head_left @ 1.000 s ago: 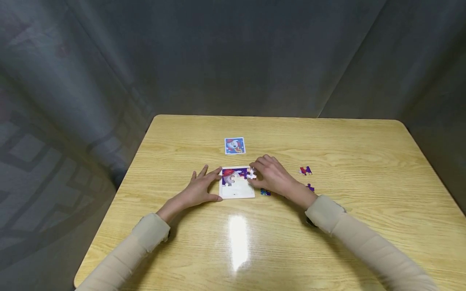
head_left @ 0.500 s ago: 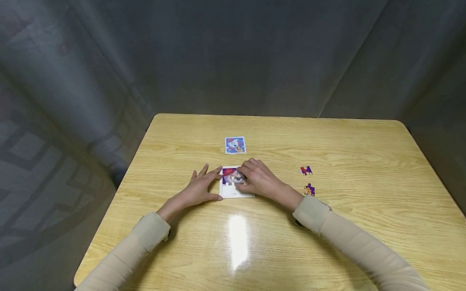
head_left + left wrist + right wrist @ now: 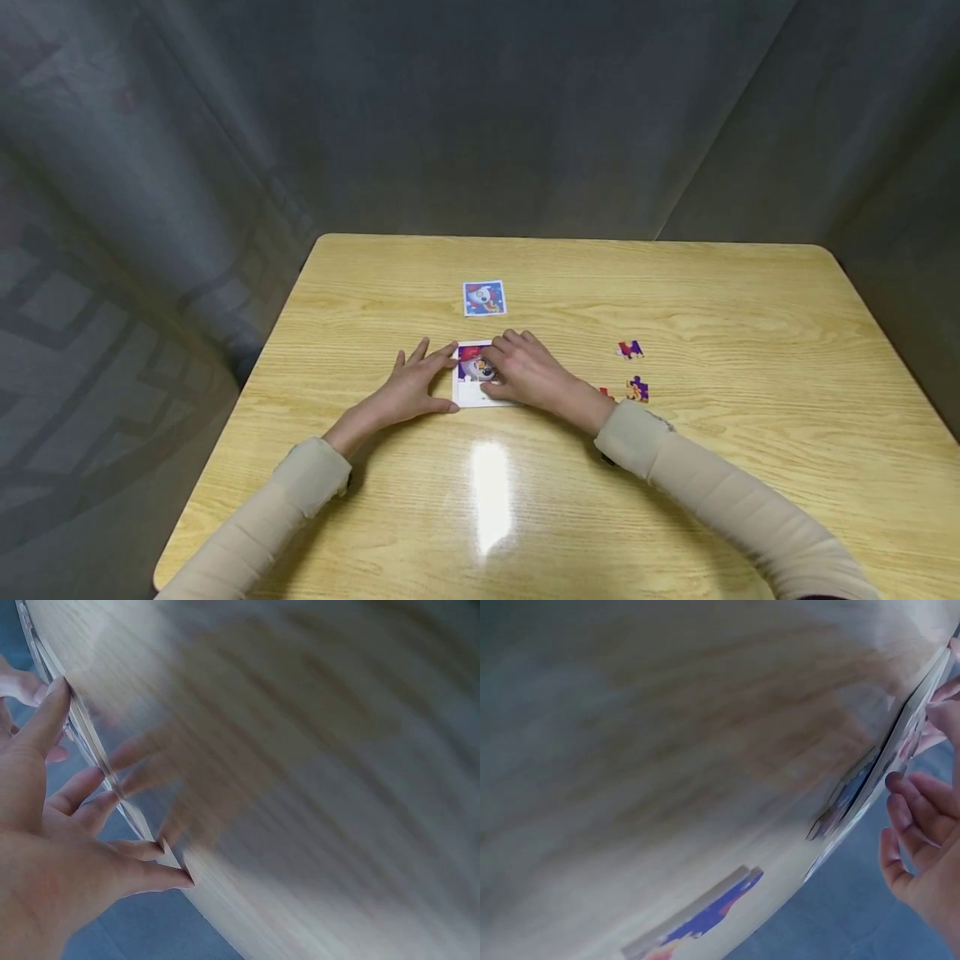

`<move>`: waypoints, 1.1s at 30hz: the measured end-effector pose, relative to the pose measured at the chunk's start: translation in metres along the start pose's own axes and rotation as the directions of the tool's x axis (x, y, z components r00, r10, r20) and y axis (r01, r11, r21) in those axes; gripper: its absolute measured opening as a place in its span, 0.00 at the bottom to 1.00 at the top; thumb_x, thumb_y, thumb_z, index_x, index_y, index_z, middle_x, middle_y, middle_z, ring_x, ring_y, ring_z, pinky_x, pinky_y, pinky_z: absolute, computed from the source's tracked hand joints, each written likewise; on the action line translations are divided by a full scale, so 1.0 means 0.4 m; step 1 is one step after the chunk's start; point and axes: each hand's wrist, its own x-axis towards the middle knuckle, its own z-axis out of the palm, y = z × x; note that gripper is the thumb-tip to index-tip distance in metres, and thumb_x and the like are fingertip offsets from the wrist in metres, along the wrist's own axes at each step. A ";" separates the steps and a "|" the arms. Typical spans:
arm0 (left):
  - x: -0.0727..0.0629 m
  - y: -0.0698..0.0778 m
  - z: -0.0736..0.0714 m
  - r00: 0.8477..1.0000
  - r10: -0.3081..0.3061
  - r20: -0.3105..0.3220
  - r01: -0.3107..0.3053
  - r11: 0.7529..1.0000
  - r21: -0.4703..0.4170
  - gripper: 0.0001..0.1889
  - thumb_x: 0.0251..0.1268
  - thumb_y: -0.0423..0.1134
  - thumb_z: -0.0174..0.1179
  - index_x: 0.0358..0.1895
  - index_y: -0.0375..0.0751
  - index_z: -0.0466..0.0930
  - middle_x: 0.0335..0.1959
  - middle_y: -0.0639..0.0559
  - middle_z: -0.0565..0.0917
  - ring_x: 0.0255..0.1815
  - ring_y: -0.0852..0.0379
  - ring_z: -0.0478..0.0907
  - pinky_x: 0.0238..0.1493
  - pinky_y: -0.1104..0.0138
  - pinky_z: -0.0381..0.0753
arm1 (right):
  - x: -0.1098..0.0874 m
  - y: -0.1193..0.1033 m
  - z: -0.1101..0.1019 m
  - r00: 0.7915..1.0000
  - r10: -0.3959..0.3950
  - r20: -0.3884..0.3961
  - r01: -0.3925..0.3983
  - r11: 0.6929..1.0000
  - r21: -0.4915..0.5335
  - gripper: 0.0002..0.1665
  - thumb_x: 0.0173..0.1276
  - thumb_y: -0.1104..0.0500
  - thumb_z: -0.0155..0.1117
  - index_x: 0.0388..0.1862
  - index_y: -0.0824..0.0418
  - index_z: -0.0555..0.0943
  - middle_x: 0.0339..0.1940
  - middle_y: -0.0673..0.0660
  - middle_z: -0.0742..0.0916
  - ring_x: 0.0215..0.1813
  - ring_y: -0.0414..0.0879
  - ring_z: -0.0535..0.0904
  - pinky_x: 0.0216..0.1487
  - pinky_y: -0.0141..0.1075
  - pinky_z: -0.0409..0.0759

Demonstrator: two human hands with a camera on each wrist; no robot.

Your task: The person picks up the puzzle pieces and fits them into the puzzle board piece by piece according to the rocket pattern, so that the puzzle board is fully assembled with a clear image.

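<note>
A square white puzzle tray [image 3: 468, 397] lies mid-table in the head view. Puzzle pieces fill its upper part with a red-and-white cartoon face, and its lower strip shows bare white. My left hand [image 3: 407, 393] rests against the tray's left side, fingers spread, with index finger and thumb near the two left corners. My right hand [image 3: 529, 368] reaches over the tray from the right, its curled fingers and thumb around a puzzle piece [image 3: 483, 365] at the picture's middle. That hand hides the tray's right part. In the right wrist view its fingertips [image 3: 895, 780] meet the tray's surface.
A picture card [image 3: 484, 297] with a similar cartoon lies beyond the tray. To the right are loose puzzle pieces: a red-purple one [image 3: 630, 349], a purple-orange one [image 3: 637, 389] and a red one [image 3: 606, 393] partly behind the right wrist. Dark curtains [image 3: 480, 125] surround the table.
My right hand has moved left from the tray's right edge to over its middle, carrying a piece onto the picture. The left hand has stayed at the left side.
</note>
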 end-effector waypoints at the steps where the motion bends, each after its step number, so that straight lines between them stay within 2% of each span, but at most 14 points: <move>1: 0.000 0.000 0.000 1.000 0.000 0.001 0.000 1.000 -0.001 0.37 0.53 0.53 0.70 0.66 0.43 0.70 0.76 0.49 0.56 0.76 0.34 0.39 0.66 0.30 0.37 | 0.000 -0.001 0.001 1.000 -0.002 0.004 0.002 1.000 -0.008 0.27 0.60 0.44 0.68 0.49 0.62 0.82 0.40 0.55 0.84 0.43 0.48 0.76 0.43 0.41 0.75; 7: 0.000 -0.001 0.000 1.000 -0.005 0.008 0.005 1.000 -0.006 0.37 0.54 0.54 0.69 0.66 0.43 0.69 0.77 0.50 0.55 0.76 0.34 0.38 0.66 0.31 0.36 | 0.004 0.001 0.007 1.000 -0.006 0.015 0.006 0.999 -0.034 0.28 0.60 0.43 0.67 0.51 0.62 0.81 0.41 0.55 0.84 0.44 0.49 0.77 0.43 0.41 0.75; 15: 0.001 -0.003 0.000 1.000 -0.012 0.019 0.012 1.000 -0.007 0.39 0.54 0.54 0.69 0.68 0.44 0.67 0.77 0.51 0.54 0.76 0.35 0.37 0.66 0.31 0.35 | 0.005 0.003 0.006 0.999 -0.010 0.030 0.010 1.000 -0.011 0.29 0.61 0.43 0.67 0.53 0.61 0.81 0.43 0.55 0.83 0.46 0.50 0.77 0.41 0.42 0.76; 26: 0.001 -0.002 0.001 1.000 -0.006 0.015 0.006 1.000 -0.007 0.38 0.54 0.54 0.69 0.67 0.43 0.68 0.77 0.51 0.53 0.76 0.35 0.37 0.67 0.32 0.35 | -0.004 0.007 -0.005 0.997 0.027 0.070 -0.028 0.999 0.016 0.31 0.62 0.43 0.67 0.57 0.62 0.79 0.46 0.57 0.83 0.48 0.51 0.78 0.47 0.45 0.78; 33: 0.000 -0.005 0.004 1.000 -0.005 0.003 0.005 1.000 -0.004 0.38 0.54 0.54 0.69 0.67 0.44 0.69 0.77 0.50 0.55 0.76 0.35 0.38 0.67 0.32 0.35 | -0.008 0.012 -0.008 0.994 0.061 0.092 -0.066 0.996 0.052 0.30 0.61 0.42 0.68 0.53 0.62 0.81 0.46 0.56 0.83 0.50 0.50 0.77 0.50 0.46 0.77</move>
